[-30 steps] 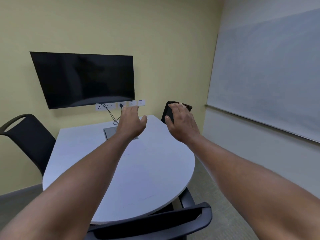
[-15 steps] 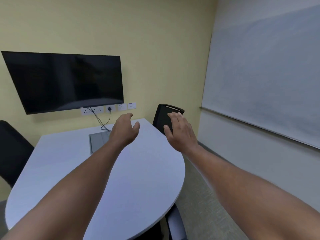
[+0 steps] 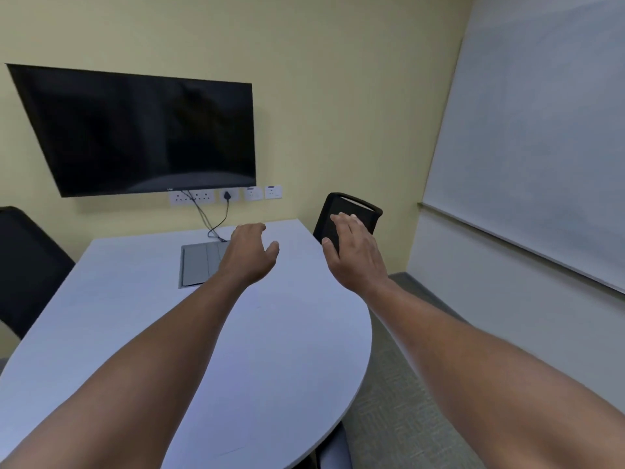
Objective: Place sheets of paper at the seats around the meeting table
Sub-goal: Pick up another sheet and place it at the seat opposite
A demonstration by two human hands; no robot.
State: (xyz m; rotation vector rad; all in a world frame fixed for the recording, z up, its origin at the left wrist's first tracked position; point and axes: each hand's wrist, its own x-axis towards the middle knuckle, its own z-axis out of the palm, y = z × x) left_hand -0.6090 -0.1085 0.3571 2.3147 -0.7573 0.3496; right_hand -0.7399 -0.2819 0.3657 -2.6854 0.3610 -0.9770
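Observation:
The white meeting table [image 3: 142, 319] with a rounded near end fills the lower left. Both my arms reach forward above it. My left hand [image 3: 248, 253] hovers over the table's far middle, fingers loosely curved, holding nothing. My right hand [image 3: 353, 255] is stretched out past the table's right edge, fingers apart and empty, in front of a black chair [image 3: 358, 211] at the far right seat. No sheets of paper are visible anywhere.
A grey cable hatch [image 3: 199, 262] is set into the tabletop. A black chair [image 3: 27, 265] stands at the left, another chair's edge [image 3: 334, 448] at the near end. A dark screen [image 3: 142, 130] and sockets hang on the yellow wall; a whiteboard [image 3: 541, 147] covers the right wall.
The view has swung right and moved closer, so the table and screen slid left and the near chair dropped almost out of view. Both hands stay extended and empty.

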